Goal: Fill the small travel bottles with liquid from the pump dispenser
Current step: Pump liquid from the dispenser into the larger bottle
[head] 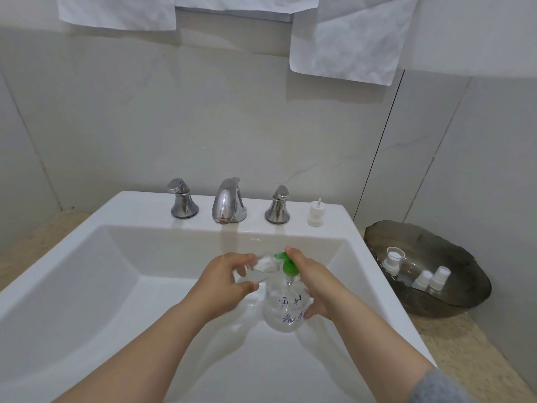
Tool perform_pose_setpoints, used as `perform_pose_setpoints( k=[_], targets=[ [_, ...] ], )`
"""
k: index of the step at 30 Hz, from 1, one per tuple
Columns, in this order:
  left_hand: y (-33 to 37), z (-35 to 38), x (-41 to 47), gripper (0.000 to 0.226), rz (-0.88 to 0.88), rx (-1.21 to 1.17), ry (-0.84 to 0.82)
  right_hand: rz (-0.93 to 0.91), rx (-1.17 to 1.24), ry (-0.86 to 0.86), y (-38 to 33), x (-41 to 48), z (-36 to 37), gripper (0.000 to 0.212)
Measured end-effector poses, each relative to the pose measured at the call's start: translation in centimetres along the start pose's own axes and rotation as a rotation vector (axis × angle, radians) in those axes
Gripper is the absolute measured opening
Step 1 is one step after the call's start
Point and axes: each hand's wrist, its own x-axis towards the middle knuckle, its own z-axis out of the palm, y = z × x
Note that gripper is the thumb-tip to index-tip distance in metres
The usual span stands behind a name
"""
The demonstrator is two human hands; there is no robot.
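Over the white sink [87, 286], both hands are at work. The left hand [226, 276] pinches a small clear travel bottle [265, 264] between thumb and curled fingers. The bottle is tipped nearly sideways, its open end right against the spout of the green pump head [287, 264]. The right hand [315, 286] grips the pump dispenser [286, 314]: lower fingers wrap its clear round body and one finger rests on top of the green head. The dispenser hangs above the right part of the basin, just beside the travel bottle.

Writing on the dispenser: handwritten characters in blue and purple marker, too blurred to read.

On the sink's back ledge stand a chrome faucet [228, 202] between two chrome handles [181, 199] [277, 205], and near the back right corner a small white pump cap [315, 213]. To the right of the sink, a speckled beige desk [465, 359] carries a dark glass bowl [465, 298] holding three white-capped small bottles [422, 279]. Pale marbled wall tiles [261, 117] rise behind, with white sheets [348, 39] hanging at the top. A grey sleeve [436, 385] shows at the right wrist.
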Motion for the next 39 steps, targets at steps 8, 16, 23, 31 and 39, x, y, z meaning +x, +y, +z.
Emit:
perform_pose_setpoints(
  k=[8, 16, 23, 31, 39],
  targets=[
    [0.0, 0.0, 0.1, 0.035, -0.015, -0.016, -0.005, -0.019, 0.016, 0.029, 0.3, 0.1, 0.1, 0.059],
    [0.5, -0.7, 0.2, 0.031, 0.000, -0.083, 0.012, 0.040, 0.036, -0.048, 0.6, 1.3, 0.1, 0.082],
    [0.4, -0.6, 0.2, 0.031, -0.008, -0.077, 0.011, 0.040, 0.044, -0.056, 0.4, 1.3, 0.3, 0.089],
    [0.4, -0.6, 0.2, 0.031, 0.003, -0.054, 0.016, 0.038, 0.053, -0.057, 0.4, 1.0, 0.1, 0.086],
    [0.2, -0.2, 0.1, 0.042, -0.013, -0.019, -0.003, 0.001, 0.025, -0.024, 0.1, 0.5, -0.2, 0.059]
  ],
)
